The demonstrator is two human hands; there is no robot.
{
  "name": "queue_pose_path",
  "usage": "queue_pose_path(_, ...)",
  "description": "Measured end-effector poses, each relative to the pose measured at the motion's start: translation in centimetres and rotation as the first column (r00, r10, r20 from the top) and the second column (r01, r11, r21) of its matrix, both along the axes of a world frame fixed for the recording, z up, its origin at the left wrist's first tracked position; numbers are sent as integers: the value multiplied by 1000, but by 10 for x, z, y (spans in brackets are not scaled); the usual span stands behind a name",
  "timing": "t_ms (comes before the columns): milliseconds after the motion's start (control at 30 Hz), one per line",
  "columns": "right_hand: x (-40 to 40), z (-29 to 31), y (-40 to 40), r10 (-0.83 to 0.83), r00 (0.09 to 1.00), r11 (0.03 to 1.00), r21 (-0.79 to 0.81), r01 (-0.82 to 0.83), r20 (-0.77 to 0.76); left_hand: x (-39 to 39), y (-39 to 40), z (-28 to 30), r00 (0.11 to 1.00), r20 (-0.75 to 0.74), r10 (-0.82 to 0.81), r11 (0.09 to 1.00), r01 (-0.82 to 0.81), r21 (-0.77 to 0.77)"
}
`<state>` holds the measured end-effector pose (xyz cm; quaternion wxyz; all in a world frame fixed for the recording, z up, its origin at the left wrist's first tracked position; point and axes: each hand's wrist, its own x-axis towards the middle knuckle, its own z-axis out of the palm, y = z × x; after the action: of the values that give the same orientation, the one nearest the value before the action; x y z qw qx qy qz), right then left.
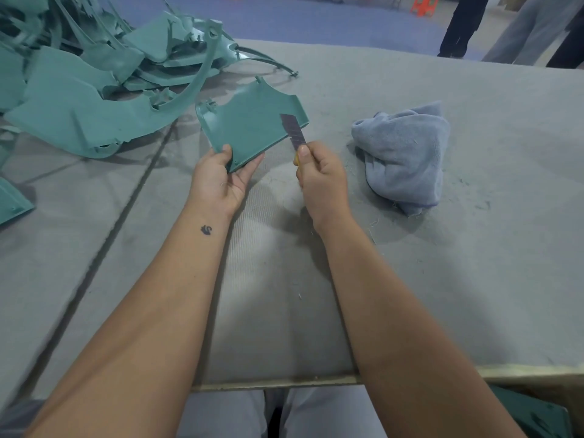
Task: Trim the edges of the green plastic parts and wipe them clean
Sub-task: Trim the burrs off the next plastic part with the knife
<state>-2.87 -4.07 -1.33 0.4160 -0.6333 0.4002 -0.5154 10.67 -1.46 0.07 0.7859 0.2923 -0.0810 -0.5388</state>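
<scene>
The left hand [221, 178] grips the near corner of a green plastic part [249, 128], thumb on the upper face and fingers curled beneath. The part is held just above the grey tabletop [410, 279], near its middle, with its far edge pointing away from the person.

The right hand [319, 181] is closed around a utility knife [295, 134], fingers wrapped on the yellow handle and thumb pressed at the base of the blade. The extended segmented blade lies across the right edge of the held part, tip on the part's upper face.

A pile of green plastic parts [94, 74] occupies the far left of the tabletop, with curved strips projecting from it. One further green piece [12, 200] lies at the left edge, apart from the pile.

A crumpled blue-grey cloth [407, 153] rests on the tabletop to the right of the right hand, close by but not touching it. Fine shavings and dust are scattered on the surface around the cloth.

At the far right, beyond the tabletop, the legs of standing persons [493, 23] are visible on a blue floor.
</scene>
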Motion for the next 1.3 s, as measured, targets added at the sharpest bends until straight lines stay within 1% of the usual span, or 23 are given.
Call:
queue_pose_path(100,3,-2,1,50,987,997,-47,-58,-156,-2,0,1,1000,17,-5,1000,5,7)
queue_pose_path(133,3,-2,1,50,984,996,-64,-61,-169,-3,0,1,1000,17,-6,1000,6,6)
queue_pose_path(233,2,-1,0,-15,999,999,-31,14,-31,-3,0,1,1000,1,-7,1000,7,-6)
queue_pose_path(267,1,-1,-1,-32,999,999,-24,32,-10,-2,-1,1,1000,3,-6,1000,6,-7)
queue_pose_path(400,3,-1,0,-7,996,999,-33,4,-94,-1,-1,0,1000,17,-11,1000,12,-13)
queue_pose_path(500,2,-1,-1,26,992,999,-28,-29,-121,-2,-1,-1,1000,25,-13,1000,13,-11)
queue_pose_path(1000,3,-4,-3,82,981,996,-6,-84,-178,-1,-1,0,1000,9,-4,1000,4,6)
queue_pose_path(1300,3,-2,0,67,974,996,-43,-78,-216,1,-1,0,1000,-4,2,1000,-2,3)
